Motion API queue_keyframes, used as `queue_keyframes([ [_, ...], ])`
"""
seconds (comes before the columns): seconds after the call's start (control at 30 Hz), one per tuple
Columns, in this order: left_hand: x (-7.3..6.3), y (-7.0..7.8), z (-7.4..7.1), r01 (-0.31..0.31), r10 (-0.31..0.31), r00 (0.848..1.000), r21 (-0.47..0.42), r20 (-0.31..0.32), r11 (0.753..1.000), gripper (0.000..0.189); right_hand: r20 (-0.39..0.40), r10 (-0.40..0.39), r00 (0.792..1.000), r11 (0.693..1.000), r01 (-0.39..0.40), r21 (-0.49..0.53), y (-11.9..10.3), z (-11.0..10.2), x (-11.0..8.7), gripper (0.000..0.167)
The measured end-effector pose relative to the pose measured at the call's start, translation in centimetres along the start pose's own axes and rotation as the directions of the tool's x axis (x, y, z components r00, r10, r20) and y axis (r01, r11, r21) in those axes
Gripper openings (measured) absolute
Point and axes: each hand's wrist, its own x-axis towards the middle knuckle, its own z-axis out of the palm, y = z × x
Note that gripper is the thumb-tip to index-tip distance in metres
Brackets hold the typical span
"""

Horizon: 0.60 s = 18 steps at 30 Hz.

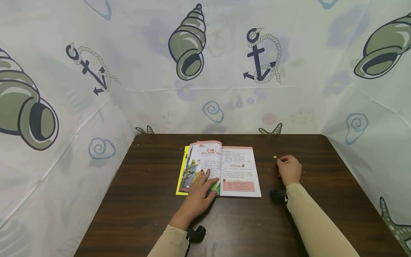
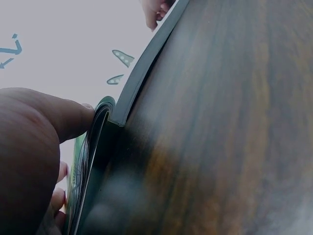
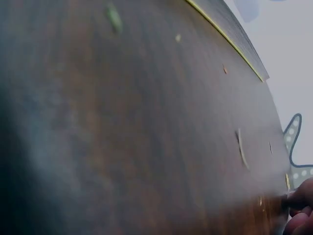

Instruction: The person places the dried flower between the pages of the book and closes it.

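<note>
An open book [image 1: 237, 171] with printed text and coloured pictures lies on the table. My left hand [image 1: 199, 191] rests with spread fingers on its left page, over the lower part of the picture. In the left wrist view, the thumb [image 2: 68, 115] touches the curved page near the spine. To the right of the book, my right hand [image 1: 290, 169] pinches a small yellow piece [image 1: 275, 157] at its fingertips. The right wrist view has this yellow piece [image 3: 287, 181] upright above the fingers [image 3: 302, 203]; its exact kind is too small to tell.
The dark brown table [image 1: 144, 214] carries small scattered bits, among them a thin pale strip [image 3: 242, 149] and a blurred green bit [image 3: 114, 18]. A yellow cover edge [image 1: 182, 171] sticks out left of the pages. Printed cloth [image 1: 224, 107] surrounds the table.
</note>
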Motion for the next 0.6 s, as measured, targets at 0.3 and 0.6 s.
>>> queue_keyframes([
  [0.3, 0.1, -0.1, 0.1, 0.007, -0.007, 1.0, -0.005, 0.001, 1.0, 0.048, 0.015, -0.03, 0.999, 0.997, 0.031, -0.068, 0.2, 0.3, 0.3, 0.026],
  [0.6, 0.0, 0.2, 0.0, 0.0, 0.0, 1.0, 0.0, 0.0, 1.0, 0.048, -0.18, -0.075, 0.981, 0.992, 0.091, 0.082, 1.0, 0.6, -0.5, 0.023],
])
